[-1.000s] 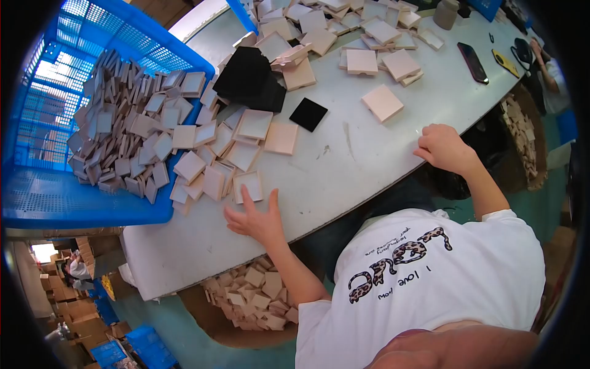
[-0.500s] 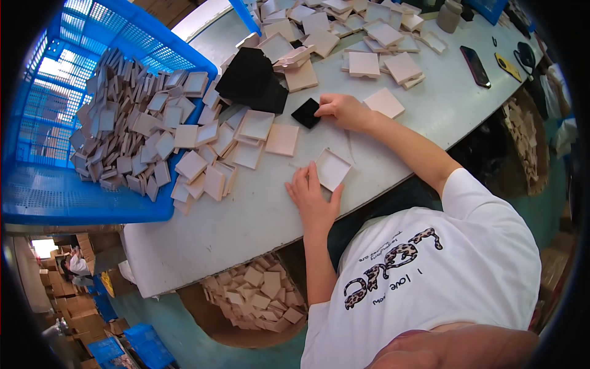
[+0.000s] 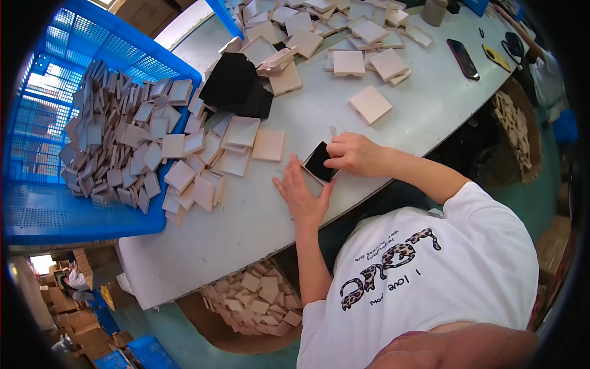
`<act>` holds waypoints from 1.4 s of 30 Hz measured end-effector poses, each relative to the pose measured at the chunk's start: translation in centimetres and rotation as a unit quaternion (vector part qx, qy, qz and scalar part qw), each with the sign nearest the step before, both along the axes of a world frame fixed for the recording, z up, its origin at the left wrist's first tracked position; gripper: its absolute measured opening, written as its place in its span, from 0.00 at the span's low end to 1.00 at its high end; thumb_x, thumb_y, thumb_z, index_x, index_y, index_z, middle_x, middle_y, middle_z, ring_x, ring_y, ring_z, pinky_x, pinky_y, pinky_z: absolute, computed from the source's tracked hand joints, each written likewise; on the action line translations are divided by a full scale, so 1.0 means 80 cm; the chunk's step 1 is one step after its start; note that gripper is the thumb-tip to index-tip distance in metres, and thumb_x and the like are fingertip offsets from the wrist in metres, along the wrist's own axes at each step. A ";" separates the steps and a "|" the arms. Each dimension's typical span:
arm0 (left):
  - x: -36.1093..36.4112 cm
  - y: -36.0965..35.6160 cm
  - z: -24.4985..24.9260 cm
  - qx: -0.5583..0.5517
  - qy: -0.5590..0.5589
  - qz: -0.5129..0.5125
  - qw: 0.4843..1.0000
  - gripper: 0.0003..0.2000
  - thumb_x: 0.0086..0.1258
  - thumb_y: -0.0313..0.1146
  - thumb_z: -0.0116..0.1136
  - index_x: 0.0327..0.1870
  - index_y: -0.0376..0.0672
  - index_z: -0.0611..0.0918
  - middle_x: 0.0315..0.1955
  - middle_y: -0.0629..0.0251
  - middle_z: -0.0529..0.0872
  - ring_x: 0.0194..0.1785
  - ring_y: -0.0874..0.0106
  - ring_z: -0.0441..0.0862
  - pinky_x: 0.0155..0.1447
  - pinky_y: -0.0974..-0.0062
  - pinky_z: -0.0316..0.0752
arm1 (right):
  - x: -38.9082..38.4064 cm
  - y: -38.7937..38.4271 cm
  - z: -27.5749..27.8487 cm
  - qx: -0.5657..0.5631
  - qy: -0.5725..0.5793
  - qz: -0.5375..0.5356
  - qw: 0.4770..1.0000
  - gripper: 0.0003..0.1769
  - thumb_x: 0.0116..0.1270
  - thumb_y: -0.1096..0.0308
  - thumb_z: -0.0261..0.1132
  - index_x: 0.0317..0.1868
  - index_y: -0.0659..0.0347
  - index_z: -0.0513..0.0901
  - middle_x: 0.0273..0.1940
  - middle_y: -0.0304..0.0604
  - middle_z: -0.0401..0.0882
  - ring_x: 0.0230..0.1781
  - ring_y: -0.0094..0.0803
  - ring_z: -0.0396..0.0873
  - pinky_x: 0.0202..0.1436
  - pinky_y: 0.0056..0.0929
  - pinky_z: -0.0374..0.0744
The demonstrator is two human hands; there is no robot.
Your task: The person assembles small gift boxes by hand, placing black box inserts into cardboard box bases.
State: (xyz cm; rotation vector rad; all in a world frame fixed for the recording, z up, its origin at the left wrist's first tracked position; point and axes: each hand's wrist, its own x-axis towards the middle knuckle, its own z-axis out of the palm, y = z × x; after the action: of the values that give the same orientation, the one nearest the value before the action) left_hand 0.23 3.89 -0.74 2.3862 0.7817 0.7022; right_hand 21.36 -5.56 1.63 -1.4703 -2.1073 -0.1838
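My left hand (image 3: 303, 195) rests on the table around a small, shallow pale-pink box (image 3: 313, 176), thumb at its near side and fingers along its left edge. In my right hand (image 3: 359, 155), the fingertips pinch a black square pad (image 3: 318, 160), which sits within the box's rim and covers most of its white inside. A stack of black pads (image 3: 236, 86) stands further back on the table. Between it and my left hand lies a pale box piece (image 3: 268, 145). Another closed-looking box (image 3: 370, 105) lies beyond my right hand.
A blue plastic crate (image 3: 92, 227) full of pale box pieces lies tipped at the left, pieces spilling onto the table (image 3: 227, 246). More boxes (image 3: 369, 31) heap at the back. A phone (image 3: 463, 59) lies at the right; a carton of pieces (image 3: 203, 320) stands below.
My right hand has brought the black pad from beside the stack towards me and into the small box. My left hand stays at the box. The camera view has shifted slightly.
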 end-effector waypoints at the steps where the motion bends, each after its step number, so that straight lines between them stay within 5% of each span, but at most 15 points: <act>1: -0.001 0.000 0.000 0.003 0.002 0.000 1.000 0.58 0.55 0.44 0.84 0.86 0.45 0.58 0.68 0.59 0.78 0.76 0.57 0.71 0.86 0.35 0.41 | 0.002 0.002 -0.003 0.009 0.004 0.006 1.000 0.12 0.54 0.70 0.71 0.41 0.56 0.89 0.35 0.38 0.73 0.39 0.37 0.78 0.41 0.36 0.77; 11: 0.003 -0.002 0.003 -0.001 -0.007 -0.001 1.000 0.52 0.59 0.45 0.82 0.84 0.47 0.63 0.69 0.61 0.78 0.77 0.57 0.71 0.86 0.33 0.42 | 0.000 -0.008 -0.003 -0.047 0.011 -0.016 0.999 0.15 0.52 0.69 0.77 0.42 0.54 0.90 0.37 0.38 0.78 0.39 0.38 0.80 0.45 0.37 0.77; 14: -0.001 0.002 0.001 0.035 0.024 -0.022 0.999 0.44 0.60 0.46 0.81 0.80 0.53 0.73 0.69 0.61 0.77 0.78 0.57 0.69 0.85 0.31 0.42 | 0.036 -0.015 0.029 -0.166 0.236 0.041 0.957 0.17 0.56 0.68 0.77 0.47 0.52 0.89 0.50 0.43 0.84 0.53 0.43 0.82 0.59 0.42 0.78; 16: -0.003 0.002 0.001 0.056 0.040 -0.030 0.997 0.39 0.61 0.46 0.80 0.76 0.56 0.78 0.69 0.60 0.76 0.79 0.55 0.68 0.84 0.30 0.42 | 0.079 -0.020 0.039 -0.031 0.094 -0.077 0.992 0.22 0.58 0.62 0.79 0.53 0.56 0.85 0.65 0.49 0.80 0.64 0.48 0.77 0.70 0.46 0.74; 18: -0.002 0.000 0.002 0.066 0.034 -0.034 0.997 0.34 0.61 0.46 0.80 0.72 0.58 0.82 0.69 0.60 0.75 0.80 0.54 0.66 0.84 0.29 0.42 | 0.128 -0.040 0.020 -0.096 -0.026 -0.175 0.980 0.27 0.57 0.59 0.80 0.55 0.59 0.82 0.65 0.50 0.77 0.65 0.49 0.76 0.71 0.46 0.72; 21: 0.002 -0.002 0.007 0.065 0.039 -0.024 0.997 0.33 0.62 0.46 0.79 0.71 0.56 0.83 0.69 0.60 0.75 0.81 0.51 0.65 0.84 0.29 0.42 | 0.143 -0.040 0.025 -0.237 0.035 -0.217 0.946 0.32 0.54 0.55 0.81 0.55 0.61 0.79 0.63 0.51 0.77 0.64 0.49 0.75 0.71 0.45 0.72; 22: 0.002 -0.002 0.006 0.062 0.045 -0.026 0.997 0.35 0.62 0.46 0.79 0.73 0.55 0.81 0.70 0.59 0.75 0.81 0.52 0.65 0.84 0.29 0.42 | 0.142 -0.034 0.030 -0.291 0.095 -0.210 0.928 0.34 0.53 0.53 0.82 0.54 0.61 0.79 0.62 0.52 0.77 0.64 0.50 0.75 0.71 0.45 0.72; 25: 0.001 0.000 0.004 0.041 0.043 -0.022 0.998 0.41 0.62 0.46 0.79 0.78 0.51 0.75 0.71 0.58 0.75 0.82 0.53 0.64 0.85 0.31 0.42 | 0.084 -0.014 0.013 -0.172 0.256 -0.077 0.948 0.34 0.53 0.57 0.82 0.57 0.60 0.79 0.58 0.51 0.77 0.63 0.50 0.75 0.70 0.44 0.72; 28: 0.001 0.000 0.001 0.038 0.023 -0.010 0.999 0.54 0.60 0.45 0.81 0.86 0.43 0.59 0.71 0.57 0.77 0.81 0.56 0.66 0.86 0.34 0.42 | 0.021 0.019 0.001 -0.121 0.258 -0.009 0.959 0.36 0.53 0.59 0.82 0.60 0.61 0.79 0.62 0.52 0.78 0.64 0.52 0.75 0.71 0.45 0.72; 33: -0.002 0.000 -0.006 -0.008 0.006 0.006 1.000 0.57 0.57 0.43 0.81 0.86 0.41 0.57 0.70 0.55 0.78 0.80 0.55 0.69 0.87 0.35 0.43 | -0.009 0.026 0.000 -0.075 0.116 0.071 0.988 0.38 0.62 0.49 0.77 0.68 0.59 0.81 0.68 0.53 0.78 0.67 0.54 0.75 0.71 0.53 0.72; 34: -0.001 -0.002 -0.007 0.002 0.002 0.005 1.000 0.57 0.57 0.43 0.81 0.86 0.41 0.56 0.70 0.55 0.78 0.80 0.55 0.69 0.87 0.35 0.43 | -0.010 0.019 0.001 -0.082 0.092 0.058 0.991 0.38 0.71 0.44 0.70 0.73 0.57 0.78 0.71 0.53 0.77 0.69 0.56 0.74 0.72 0.55 0.71; 37: 0.001 0.000 -0.001 0.022 0.022 -0.012 0.999 0.57 0.57 0.43 0.81 0.86 0.41 0.56 0.70 0.55 0.78 0.80 0.55 0.69 0.87 0.34 0.42 | -0.012 0.005 -0.006 -0.057 0.038 0.021 0.997 0.39 0.72 0.41 0.69 0.74 0.57 0.77 0.72 0.52 0.76 0.68 0.55 0.74 0.73 0.55 0.70; 42: 0.002 0.001 -0.002 0.018 0.017 -0.020 0.999 0.57 0.58 0.43 0.81 0.87 0.42 0.55 0.70 0.59 0.78 0.79 0.56 0.70 0.86 0.33 0.40 | -0.004 0.004 -0.012 -0.072 0.236 0.040 0.968 0.44 0.67 0.44 0.76 0.76 0.59 0.75 0.70 0.52 0.79 0.68 0.52 0.75 0.73 0.50 0.72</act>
State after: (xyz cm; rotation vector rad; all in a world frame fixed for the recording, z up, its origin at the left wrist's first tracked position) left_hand 0.40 3.97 -0.89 2.4457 0.7384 0.6654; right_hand 21.06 -5.25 0.67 -1.3433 -1.8099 0.3283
